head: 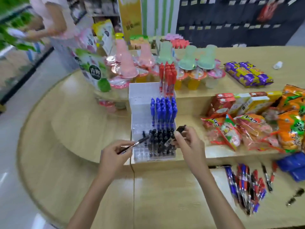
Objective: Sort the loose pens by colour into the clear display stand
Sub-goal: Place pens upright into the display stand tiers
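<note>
Your left hand (pixel 115 154) pinches a black pen (pixel 134 144) angled toward the clear display stand (pixel 142 103), while your right hand (pixel 189 143) grips a bundle of black pens (pixel 181 128) beside it.

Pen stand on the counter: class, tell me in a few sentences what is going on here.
A person is sorting pens into the clear display stand. The left hand pinches a black pen aimed at the front row of black pens; the right hand grips another dark pen beside that row. Blue pens stand on the middle tier, red pens on the top. A mixed pile of loose pens lies on the counter to the right.
</note>
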